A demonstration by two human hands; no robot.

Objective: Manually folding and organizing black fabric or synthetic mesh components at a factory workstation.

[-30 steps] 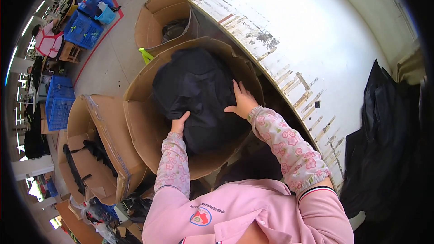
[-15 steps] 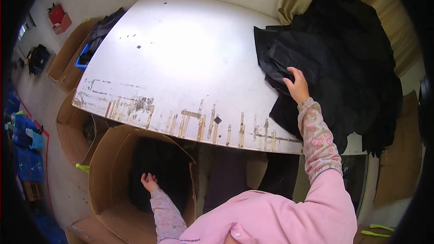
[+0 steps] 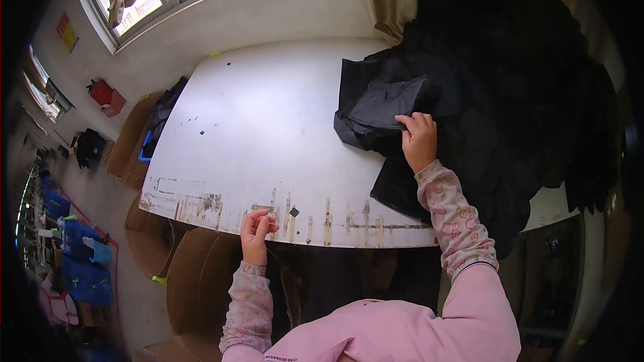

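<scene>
My right hand pinches the edge of a black cloth piece with thumb and fingers. That piece has a smooth, slightly shiny face and lies folded on top of a big heap of black cloth covering the table's right side. My left hand hovers by the table's front edge, its fingers loosely curled and apart, with nothing plainly visible in them. Beneath both hands is the white table, its front edge marked with worn tape strips.
An open cardboard box stands below the table's front left edge. Further boxes and a blue crate line the table's left side. A beige curtain hangs behind the heap. Blue bins stand on the floor far left.
My left hand has risen from over the cardboard box to the table's front edge. My right hand has closed on the cloth piece's edge. The view has tilted up, showing the window.
</scene>
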